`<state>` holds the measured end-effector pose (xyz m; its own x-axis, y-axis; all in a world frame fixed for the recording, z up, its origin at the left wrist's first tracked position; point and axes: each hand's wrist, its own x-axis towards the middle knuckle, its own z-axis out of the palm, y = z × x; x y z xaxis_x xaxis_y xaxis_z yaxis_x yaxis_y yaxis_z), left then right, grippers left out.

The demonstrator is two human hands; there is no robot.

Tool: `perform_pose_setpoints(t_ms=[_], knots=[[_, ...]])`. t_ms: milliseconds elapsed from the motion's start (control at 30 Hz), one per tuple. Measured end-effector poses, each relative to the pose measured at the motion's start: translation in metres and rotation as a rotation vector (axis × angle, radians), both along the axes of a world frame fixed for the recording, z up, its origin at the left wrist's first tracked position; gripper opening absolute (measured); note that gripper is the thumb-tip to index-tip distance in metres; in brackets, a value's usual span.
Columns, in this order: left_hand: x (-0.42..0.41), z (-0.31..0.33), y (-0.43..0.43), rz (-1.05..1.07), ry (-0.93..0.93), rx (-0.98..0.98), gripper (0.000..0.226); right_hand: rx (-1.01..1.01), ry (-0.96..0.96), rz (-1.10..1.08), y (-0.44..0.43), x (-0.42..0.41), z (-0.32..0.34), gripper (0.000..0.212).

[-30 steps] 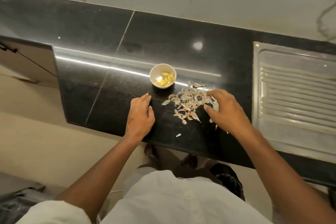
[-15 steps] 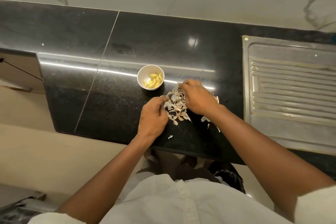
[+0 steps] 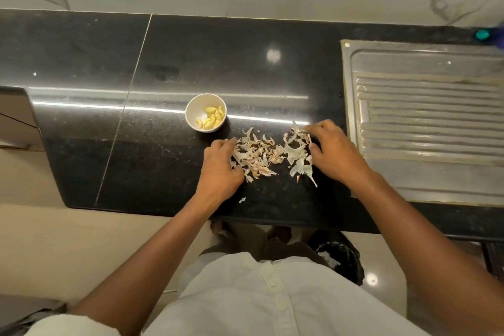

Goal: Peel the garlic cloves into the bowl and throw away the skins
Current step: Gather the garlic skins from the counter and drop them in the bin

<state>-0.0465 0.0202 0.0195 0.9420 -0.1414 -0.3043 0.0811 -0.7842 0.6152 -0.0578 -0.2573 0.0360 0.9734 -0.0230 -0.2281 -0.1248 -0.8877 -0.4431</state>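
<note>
A small white bowl [image 3: 193,106] on the black counter holds several peeled yellow garlic cloves [image 3: 211,120]. Just in front of it, to the right, lies a loose pile of papery garlic skins [image 3: 268,154]. My left hand [image 3: 219,169] rests palm down at the pile's left edge, fingers curled against the skins. On the pile's right edge my right hand [image 3: 331,150] also lies palm down, its fingertips touching the skins. Neither hand has lifted anything. One stray skin flake [image 3: 242,200] lies near the counter's front edge.
A steel sink drainboard [image 3: 425,120] fills the counter's right side. The black counter [image 3: 81,117] ends at a front edge close to my body. A black-lined bin [image 3: 341,256] stands on the floor below the counter, right of my legs. Marble wall behind.
My hands, close together over the pile half a second ago, have spread apart to its two sides. The skins lie wider across the counter than before.
</note>
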Motion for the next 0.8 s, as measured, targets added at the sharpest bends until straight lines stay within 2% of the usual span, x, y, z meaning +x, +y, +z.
perform_pose_setpoints(t_ms=[133, 300, 433, 500, 600, 667, 733, 800], knots=[[-0.004, 0.005, -0.015, -0.068, 0.018, -0.041, 0.071, 0.026, 0.034, -0.066, 0.012, -0.001, -0.008, 0.043], [-0.008, 0.008, -0.016, -0.101, 0.043, -0.151, 0.071, 0.229, 0.081, 0.052, 0.033, -0.004, -0.001, 0.042], [-0.008, 0.009, -0.002, 0.027, -0.037, -0.139, 0.069, 0.243, 0.002, -0.148, 0.012, -0.002, 0.016, 0.040], [-0.009, 0.006, 0.005, 0.051, -0.025, -0.068, 0.078, 0.219, 0.093, -0.189, -0.005, -0.009, 0.019, 0.044], [-0.013, 0.000, 0.010, 0.042, 0.063, 0.031, 0.099, 0.163, 0.270, -0.140, -0.010, -0.026, 0.017, 0.076], [-0.018, -0.002, 0.007, 0.014, 0.086, 0.085, 0.107, 0.117, 0.310, -0.092, -0.002, -0.036, 0.010, 0.089], [-0.023, -0.002, 0.000, -0.021, 0.111, 0.113, 0.112, 0.080, 0.267, -0.065, 0.008, -0.040, 0.002, 0.087], [-0.025, -0.001, -0.006, -0.025, 0.129, 0.113, 0.113, 0.084, 0.193, -0.062, 0.018, -0.039, -0.004, 0.073]])
